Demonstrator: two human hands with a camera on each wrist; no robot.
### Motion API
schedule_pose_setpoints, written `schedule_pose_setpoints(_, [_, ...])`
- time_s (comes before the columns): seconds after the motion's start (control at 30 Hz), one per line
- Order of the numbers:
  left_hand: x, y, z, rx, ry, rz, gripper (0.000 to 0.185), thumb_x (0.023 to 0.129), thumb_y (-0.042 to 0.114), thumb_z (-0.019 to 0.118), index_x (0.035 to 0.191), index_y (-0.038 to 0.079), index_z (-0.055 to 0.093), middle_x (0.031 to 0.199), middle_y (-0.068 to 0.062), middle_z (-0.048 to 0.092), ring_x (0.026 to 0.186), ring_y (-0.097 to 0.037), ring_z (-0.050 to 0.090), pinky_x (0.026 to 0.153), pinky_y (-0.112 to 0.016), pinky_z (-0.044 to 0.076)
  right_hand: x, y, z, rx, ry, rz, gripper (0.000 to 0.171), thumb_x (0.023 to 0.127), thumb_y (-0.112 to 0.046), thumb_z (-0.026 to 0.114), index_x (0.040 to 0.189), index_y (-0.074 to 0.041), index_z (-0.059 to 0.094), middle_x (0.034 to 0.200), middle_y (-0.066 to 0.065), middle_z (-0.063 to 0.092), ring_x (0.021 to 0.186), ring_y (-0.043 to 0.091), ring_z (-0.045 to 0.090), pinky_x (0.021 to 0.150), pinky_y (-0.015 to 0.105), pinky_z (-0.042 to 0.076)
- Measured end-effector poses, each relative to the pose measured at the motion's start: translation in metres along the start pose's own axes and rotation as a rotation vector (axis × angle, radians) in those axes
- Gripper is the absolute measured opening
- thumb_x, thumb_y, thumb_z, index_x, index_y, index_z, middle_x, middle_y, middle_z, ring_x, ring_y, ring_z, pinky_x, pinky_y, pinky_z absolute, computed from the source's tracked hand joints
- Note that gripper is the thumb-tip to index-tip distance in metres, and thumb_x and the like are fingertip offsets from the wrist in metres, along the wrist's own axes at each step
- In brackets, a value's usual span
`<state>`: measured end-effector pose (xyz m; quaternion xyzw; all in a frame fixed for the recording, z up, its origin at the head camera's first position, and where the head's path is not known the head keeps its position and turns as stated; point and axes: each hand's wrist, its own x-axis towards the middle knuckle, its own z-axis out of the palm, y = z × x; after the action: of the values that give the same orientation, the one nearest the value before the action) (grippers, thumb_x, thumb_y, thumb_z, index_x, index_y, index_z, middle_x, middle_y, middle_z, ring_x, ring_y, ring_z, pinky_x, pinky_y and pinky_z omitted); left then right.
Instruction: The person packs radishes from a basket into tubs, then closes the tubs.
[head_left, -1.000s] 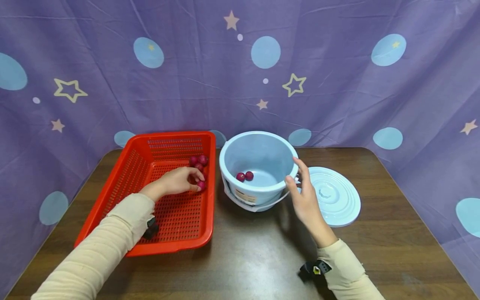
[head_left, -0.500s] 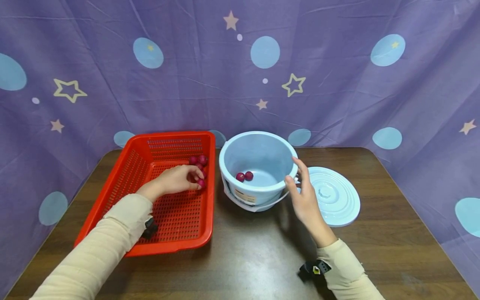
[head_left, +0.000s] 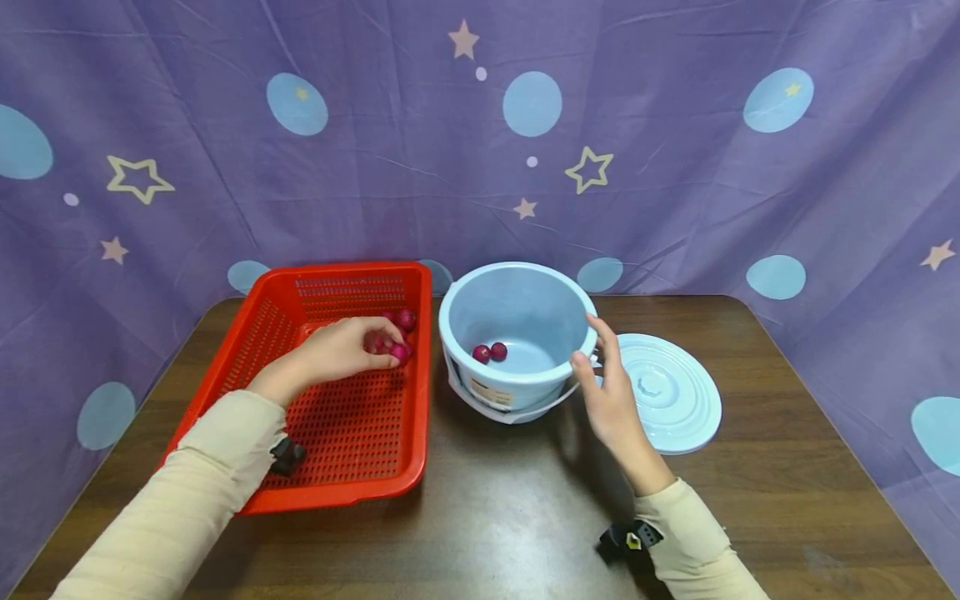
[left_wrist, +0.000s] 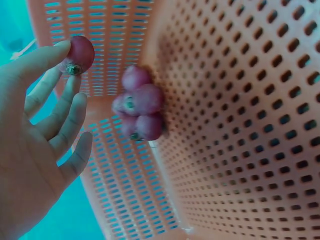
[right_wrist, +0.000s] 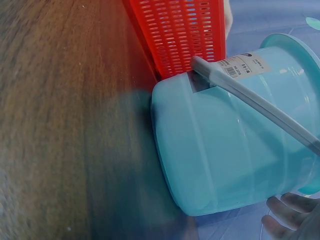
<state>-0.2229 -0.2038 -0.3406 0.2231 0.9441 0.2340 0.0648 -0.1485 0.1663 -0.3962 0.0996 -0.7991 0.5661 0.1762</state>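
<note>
A red perforated basket [head_left: 341,493] lies on the left of the table with several small red fruits [head_left: 406,317] in its far right corner. My left hand [head_left: 378,343] hovers over that corner and pinches one fruit [head_left: 401,354]. In the left wrist view the pinched fruit [left_wrist: 80,54] sits between thumb and forefinger of the left hand [left_wrist: 55,75], apart from the fruit cluster [left_wrist: 139,111]. A light blue bucket [head_left: 525,310] beside the basket holds two fruits [head_left: 490,352]. My right hand [head_left: 600,367] rests with straight fingers against the bucket's right side, and its fingertips [right_wrist: 287,214] show below the bucket [right_wrist: 225,155].
The bucket's round blue lid [head_left: 667,396] lies flat to the right of my right hand. The bucket's handle [right_wrist: 255,100] hangs down its side. The dark wooden table [head_left: 510,517] is backed by a purple star-patterned curtain [head_left: 675,192].
My left hand has risen a little and drawn back from the corner with one fruit pinched in its fingertips. The right hand and bucket have not moved.
</note>
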Motion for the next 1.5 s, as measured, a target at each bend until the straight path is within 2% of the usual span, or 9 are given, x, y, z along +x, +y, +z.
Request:
schedule_pose_setpoints(0.23, [-0.008, 0.012, -0.013, 0.015, 0.048, -0.011, 0.025, 0.084, 0.028, 0.080, 0.106, 0.023, 0.069, 0.099, 0.002, 0.069, 0.080, -0.016, 0.057, 0.071, -0.037, 0.045, 0.000, -0.001, 0.000, 0.010, 0.009, -0.023, 0.053, 0.101, -0.023, 0.052, 0.151, -0.019, 0.036, 0.130, 0.023, 0.057, 0.117, 0.026, 0.052, 0.092, 0.038, 0.040])
schedule_pose_setpoints(0.5, [-0.014, 0.025, -0.022, 0.003, 0.081, 0.000, 0.025, 0.085, 0.034, 0.079, 0.106, 0.027, 0.068, 0.097, 0.003, 0.067, 0.087, -0.015, 0.059, 0.073, -0.037, 0.046, 0.000, 0.001, 0.000, -0.003, 0.008, -0.010, 0.052, 0.102, -0.023, 0.052, 0.151, -0.019, 0.036, 0.130, 0.023, 0.056, 0.117, 0.026, 0.051, 0.093, 0.039, 0.040])
schedule_pose_setpoints(0.77, [-0.012, 0.039, -0.027, -0.045, 0.143, 0.042, 0.023, 0.087, 0.033, 0.077, 0.107, 0.026, 0.068, 0.090, 0.005, 0.066, 0.083, -0.012, 0.061, 0.073, -0.037, 0.045, 0.000, 0.001, 0.000, 0.003, 0.008, -0.007, 0.054, 0.101, -0.022, 0.053, 0.152, -0.020, 0.035, 0.129, 0.024, 0.056, 0.116, 0.025, 0.051, 0.093, 0.037, 0.040])
schedule_pose_setpoints(1.07, [-0.009, 0.062, -0.032, -0.101, 0.196, 0.087, 0.024, 0.086, 0.036, 0.078, 0.106, 0.030, 0.067, 0.085, 0.009, 0.064, 0.075, -0.012, 0.060, 0.072, -0.037, 0.047, 0.000, 0.003, 0.002, 0.000, 0.015, -0.016, 0.053, 0.100, -0.021, 0.053, 0.151, -0.020, 0.036, 0.127, 0.023, 0.056, 0.115, 0.025, 0.051, 0.092, 0.039, 0.040])
schedule_pose_setpoints(1.3, [-0.006, 0.077, -0.032, -0.150, 0.162, 0.082, 0.025, 0.086, 0.040, 0.077, 0.108, 0.032, 0.066, 0.075, 0.004, 0.064, 0.053, -0.014, 0.061, 0.062, -0.036, 0.051, 0.000, 0.002, 0.001, 0.001, 0.014, -0.023, 0.053, 0.101, -0.022, 0.052, 0.151, -0.020, 0.036, 0.126, 0.022, 0.056, 0.115, 0.025, 0.051, 0.092, 0.036, 0.041])
schedule_pose_setpoints(1.37, [-0.005, 0.081, -0.031, -0.152, 0.161, 0.091, 0.026, 0.086, 0.040, 0.077, 0.109, 0.032, 0.066, 0.076, 0.004, 0.062, 0.052, -0.014, 0.061, 0.058, -0.036, 0.052, -0.001, 0.002, 0.002, 0.001, 0.014, -0.024, 0.053, 0.101, -0.022, 0.052, 0.151, -0.021, 0.036, 0.126, 0.022, 0.056, 0.115, 0.025, 0.051, 0.092, 0.036, 0.041])
schedule_pose_setpoints(1.5, [-0.002, 0.086, -0.027, -0.094, 0.176, 0.130, 0.027, 0.086, 0.039, 0.077, 0.110, 0.032, 0.067, 0.080, 0.006, 0.061, 0.060, -0.012, 0.060, 0.059, -0.035, 0.049, -0.001, 0.003, 0.002, 0.002, 0.016, -0.022, 0.053, 0.101, -0.021, 0.052, 0.151, -0.021, 0.036, 0.126, 0.022, 0.056, 0.114, 0.025, 0.051, 0.092, 0.037, 0.041])
